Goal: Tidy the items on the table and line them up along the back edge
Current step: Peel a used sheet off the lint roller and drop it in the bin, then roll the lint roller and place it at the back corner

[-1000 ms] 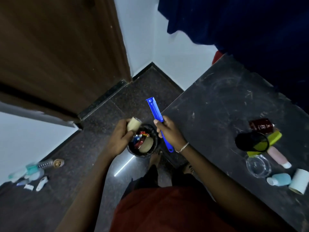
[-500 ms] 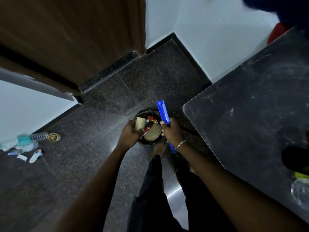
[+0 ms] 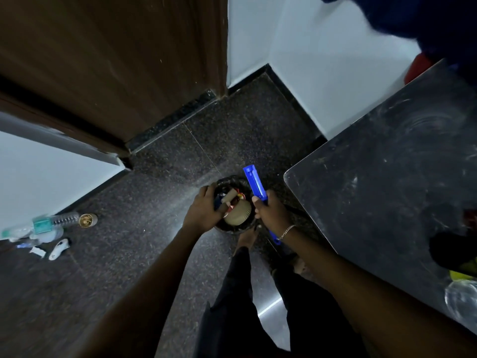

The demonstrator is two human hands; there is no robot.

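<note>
A small round black bin (image 3: 222,182) stands on the floor by the table's corner, holding a tan tape roll (image 3: 238,216) and colourful scraps. My left hand (image 3: 204,211) reaches into its left side, fingers around a small beige tube (image 3: 230,195) that sits inside the bin. My right hand (image 3: 272,214) is shut on a blue comb (image 3: 255,186), held upright over the bin's right rim. The dark table (image 3: 387,177) fills the right. At its near right edge lie a black object (image 3: 449,250), something yellow (image 3: 463,273) and a clear glass dish (image 3: 462,299), all cut off.
A brown door (image 3: 116,60) and white walls close the corner ahead. On the floor at far left lie a plastic bottle (image 3: 51,222), a small brown cup (image 3: 87,219) and several white scraps (image 3: 58,249). Dark blue cloth (image 3: 426,19) hangs top right. My legs stand below the bin.
My view has swung left and down, pushing the table items out to the right. My left hand lowered the beige tube into the bin. The comb stays in my right hand.
</note>
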